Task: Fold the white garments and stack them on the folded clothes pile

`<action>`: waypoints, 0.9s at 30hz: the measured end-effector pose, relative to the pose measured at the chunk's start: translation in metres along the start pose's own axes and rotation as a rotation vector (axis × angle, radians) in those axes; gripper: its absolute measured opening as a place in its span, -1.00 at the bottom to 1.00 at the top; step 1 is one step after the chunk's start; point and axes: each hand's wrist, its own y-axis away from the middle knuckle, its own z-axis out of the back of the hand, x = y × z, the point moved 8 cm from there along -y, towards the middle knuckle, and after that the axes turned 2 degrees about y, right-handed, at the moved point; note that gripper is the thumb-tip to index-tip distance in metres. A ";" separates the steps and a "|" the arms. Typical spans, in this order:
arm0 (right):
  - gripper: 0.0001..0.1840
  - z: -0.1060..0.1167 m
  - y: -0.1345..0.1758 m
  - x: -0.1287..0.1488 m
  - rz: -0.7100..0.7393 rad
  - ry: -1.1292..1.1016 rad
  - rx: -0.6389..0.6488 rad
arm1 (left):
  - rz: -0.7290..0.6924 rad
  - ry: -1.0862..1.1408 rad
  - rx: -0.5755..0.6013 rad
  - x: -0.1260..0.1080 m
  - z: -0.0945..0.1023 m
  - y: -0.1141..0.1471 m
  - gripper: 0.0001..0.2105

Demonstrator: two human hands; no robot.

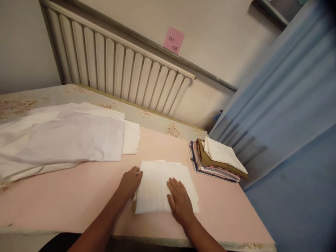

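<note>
A folded white cloth (154, 190) lies flat on the pink table cover (99, 196) right in front of me. At its left edge my left hand (132, 180) is closed, with the cloth's edge pinched between thumb and fingers. My right hand (180, 201) rests palm down on the right part of the cloth, its fingers stretched out. Thin layers show past the cloth's top and right edges. What lies under my right palm is hidden.
Loose white garments (78, 133) are spread at the left. A stack of folded clothes (217, 161), white on top, stands at the right by a blue curtain (283, 115). Behind are a radiator (118, 66) and a pink note (174, 39) on the wall.
</note>
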 end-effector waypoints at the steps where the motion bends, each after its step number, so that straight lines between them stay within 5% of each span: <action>1: -0.48 0.000 0.000 0.000 -0.002 -0.002 0.002 | 0.011 0.020 0.008 0.001 0.000 0.001 -0.77; 15: -0.49 0.005 0.000 0.002 0.000 -0.002 -0.035 | 0.115 0.301 0.277 0.029 -0.040 0.025 -0.76; 27: -0.50 0.003 0.002 -0.007 -0.032 -0.043 -0.062 | -0.042 0.273 0.176 0.026 -0.032 0.024 -0.69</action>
